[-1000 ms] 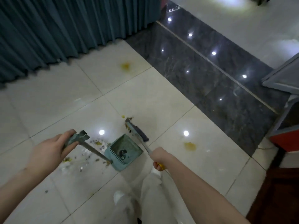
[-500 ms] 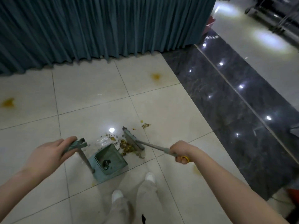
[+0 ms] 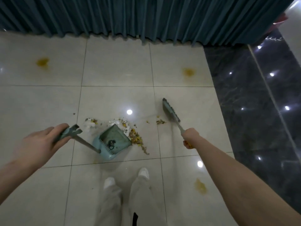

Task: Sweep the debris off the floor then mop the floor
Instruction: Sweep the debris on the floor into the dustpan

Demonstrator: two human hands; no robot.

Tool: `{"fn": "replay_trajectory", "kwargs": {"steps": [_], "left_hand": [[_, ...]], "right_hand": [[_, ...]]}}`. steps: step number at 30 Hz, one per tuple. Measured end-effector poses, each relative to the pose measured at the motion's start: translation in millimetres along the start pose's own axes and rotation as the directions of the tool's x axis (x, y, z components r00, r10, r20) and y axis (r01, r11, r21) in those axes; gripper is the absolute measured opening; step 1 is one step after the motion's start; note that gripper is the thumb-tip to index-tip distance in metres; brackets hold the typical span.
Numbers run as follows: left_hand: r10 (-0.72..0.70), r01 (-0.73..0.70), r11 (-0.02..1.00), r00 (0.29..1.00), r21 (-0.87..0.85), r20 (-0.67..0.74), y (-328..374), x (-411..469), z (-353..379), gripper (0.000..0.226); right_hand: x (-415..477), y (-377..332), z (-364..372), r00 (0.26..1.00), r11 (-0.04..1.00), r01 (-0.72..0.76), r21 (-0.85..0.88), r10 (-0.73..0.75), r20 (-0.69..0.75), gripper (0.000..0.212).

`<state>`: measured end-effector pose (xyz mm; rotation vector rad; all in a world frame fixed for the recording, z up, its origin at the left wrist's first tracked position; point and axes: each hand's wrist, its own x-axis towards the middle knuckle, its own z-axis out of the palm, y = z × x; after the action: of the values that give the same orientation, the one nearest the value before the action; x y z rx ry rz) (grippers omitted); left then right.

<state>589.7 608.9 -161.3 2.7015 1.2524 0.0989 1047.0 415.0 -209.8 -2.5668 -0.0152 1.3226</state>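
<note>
With the left hand closed on the pale-green long-handled plastic dustpan and the right hand clenching the grey broom far right, a hard sweep risked scattering the yellow-brown food debris beside the pan's mouth past it.

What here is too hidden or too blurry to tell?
All in the head view:
- Dark object in the dustpan: too small to identify.
- Broom bristles: hidden beneath its head, so floor contact is unclear.
- Debris: too blurred to name.
- Red thing at top right: cut off by the curtain and the edge.
</note>
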Motion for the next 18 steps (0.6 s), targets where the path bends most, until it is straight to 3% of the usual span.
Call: {"fn": "replay_trajectory", "kwargs": {"steps": [10,18], "left_hand": [[-0.082,0.081,0.996,0.996,0.044,0.031,-13,-56,2,0.051],[-0.096,0.097,0.995,0.995,0.031,-0.030,-44,-145,-4,0.035]], "right_hand": [[-36,14,65,0.992,0.992,0.024,-0.124,-0.008,0.125,0.022],[-135,28,160,0.969,0.981,0.028,-0.190,0.020,0.247,0.027]]}}
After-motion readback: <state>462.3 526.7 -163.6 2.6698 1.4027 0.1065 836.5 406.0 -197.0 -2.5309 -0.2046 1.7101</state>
